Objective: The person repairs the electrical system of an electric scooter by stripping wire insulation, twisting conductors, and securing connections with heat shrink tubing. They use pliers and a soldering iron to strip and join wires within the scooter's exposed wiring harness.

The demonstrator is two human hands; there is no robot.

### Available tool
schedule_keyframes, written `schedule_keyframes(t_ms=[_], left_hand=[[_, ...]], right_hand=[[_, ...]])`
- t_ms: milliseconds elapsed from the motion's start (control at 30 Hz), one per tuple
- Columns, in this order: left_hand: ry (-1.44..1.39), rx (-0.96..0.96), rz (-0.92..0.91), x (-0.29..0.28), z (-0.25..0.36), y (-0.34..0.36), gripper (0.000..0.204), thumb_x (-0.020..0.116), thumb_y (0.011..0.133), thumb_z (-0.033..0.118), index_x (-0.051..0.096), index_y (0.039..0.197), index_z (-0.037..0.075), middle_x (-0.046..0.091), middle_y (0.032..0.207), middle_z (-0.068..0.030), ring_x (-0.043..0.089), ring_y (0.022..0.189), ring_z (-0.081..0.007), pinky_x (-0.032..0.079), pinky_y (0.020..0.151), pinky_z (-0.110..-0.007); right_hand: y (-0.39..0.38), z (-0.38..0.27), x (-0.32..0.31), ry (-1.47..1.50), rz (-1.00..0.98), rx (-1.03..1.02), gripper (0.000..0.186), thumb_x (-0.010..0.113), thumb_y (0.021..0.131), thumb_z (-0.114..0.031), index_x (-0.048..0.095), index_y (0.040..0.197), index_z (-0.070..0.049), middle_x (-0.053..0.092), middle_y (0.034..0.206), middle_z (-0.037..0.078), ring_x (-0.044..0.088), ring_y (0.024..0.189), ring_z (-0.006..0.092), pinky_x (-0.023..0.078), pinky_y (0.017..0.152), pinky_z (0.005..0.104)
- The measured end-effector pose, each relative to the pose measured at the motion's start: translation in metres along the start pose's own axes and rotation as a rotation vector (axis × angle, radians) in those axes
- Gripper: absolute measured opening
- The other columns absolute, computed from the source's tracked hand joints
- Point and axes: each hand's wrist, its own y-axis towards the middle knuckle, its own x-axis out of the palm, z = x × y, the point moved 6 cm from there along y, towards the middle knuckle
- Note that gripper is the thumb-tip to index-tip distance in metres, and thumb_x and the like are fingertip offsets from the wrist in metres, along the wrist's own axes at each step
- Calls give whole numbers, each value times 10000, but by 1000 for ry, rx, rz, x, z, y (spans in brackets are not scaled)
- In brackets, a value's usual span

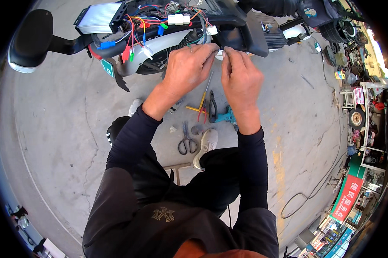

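Close together, my left hand (191, 64) and right hand (242, 77) hold narrow pinches beside the opened scooter (255, 34); I cannot tell whether anything thin sits between the fingertips. Just beyond my left hand is a small white connector (212, 30); black pliers (212, 105) lie on the floor (301, 129).

Concrete floor (303, 122): grey, cracked toward 9 o'clock, yellow-streaked toward 4 o'clock
Rack (367, 116): white-framed, cluttered, at 3 o'clock
Banner (348, 198): red, at 4 o'clock
Light (377, 45): brightest near 2 o'clock
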Motion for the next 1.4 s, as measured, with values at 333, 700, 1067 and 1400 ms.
schedule_keyframes(t_ms=[333, 700, 1067, 1400], left_hand=[[37, 39, -49, 1, 2, -1, 208, 738, 828, 53, 719, 1034, 73, 704, 840, -75, 684, 717, -267, 544, 608, -383], [-82, -82, -1, 2, 0, 2, 144, 744, 856, 15, 731, 997, 38, 694, 862, -94, 675, 686, -249, 533, 609, -327], [-119, -65, 11, 10, 3, 2, 169, 715, 825, -35, 719, 984, 23, 681, 847, -109, 663, 678, -279, 529, 603, -327], [-387, -268, 57, 3, -7, -1, 106, 712, 893, 24, 731, 996, 16, 717, 853, -117, 682, 700, -266, 528, 622, -337]], right_hand=[[-6, 5, 3, -133, 81, -244, 255, 739, 830, -80, 702, 1081, -96, 682, 948, 18, 691, 739, 177, 543, 578, 300], [-6, 7, 11, -58, 135, -10, 143, 738, 846, -63, 691, 980, -73, 649, 878, 48, 677, 736, 237, 531, 565, 341], [-2, 0, 15, -178, 146, 95, 131, 731, 825, -85, 684, 946, -72, 617, 796, 40, 649, 684, 219, 485, 505, 338], [-5, 31, 24, 1418, -265, 1020, 314, 650, 1019, -251, 715, 1162, 21, 734, 949, 64, 644, 647, 97, 395, 449, 177]])
